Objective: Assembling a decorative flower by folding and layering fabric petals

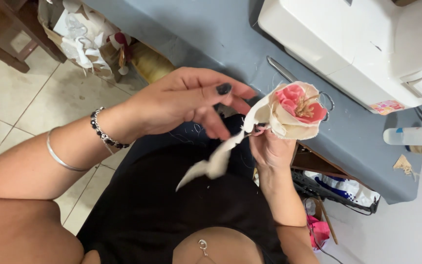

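Fabric flower (296, 110) sits pinched in my right hand (272, 149), held up in front of my lap, just off the near edge of the grey table (221, 34). Right fingers closed tight around the base under the cream outer petals; fingertips mostly hidden behind the cloth, so exact grip can't be read beyond thumb and fingers pressed at the stem end. Pink petals in the centre, tan stringy bits in the middle of them. Cream strip (216, 161) hangs from the flower base, trailing down and to the left over my black top, loose end free.

My left hand (186, 100) hovers just left of the flower, palm tilted toward me, fingers spread loose and half curled, not gripping anything. Thumb with dark nail polish points toward the flower; fingertips sit near the top of the cream strip, can't tell if they touch it. Beaded bracelet (106, 132) on left wrist, silver bangle (59, 156) further up the forearm.

White sewing machine (362, 44) on the table, top right, well apart from the hands. Scissors (289, 73) lie on the table behind the flower, handle partly hidden by it. Basket of cloth scraps (84, 39) on the tiled floor, top left.
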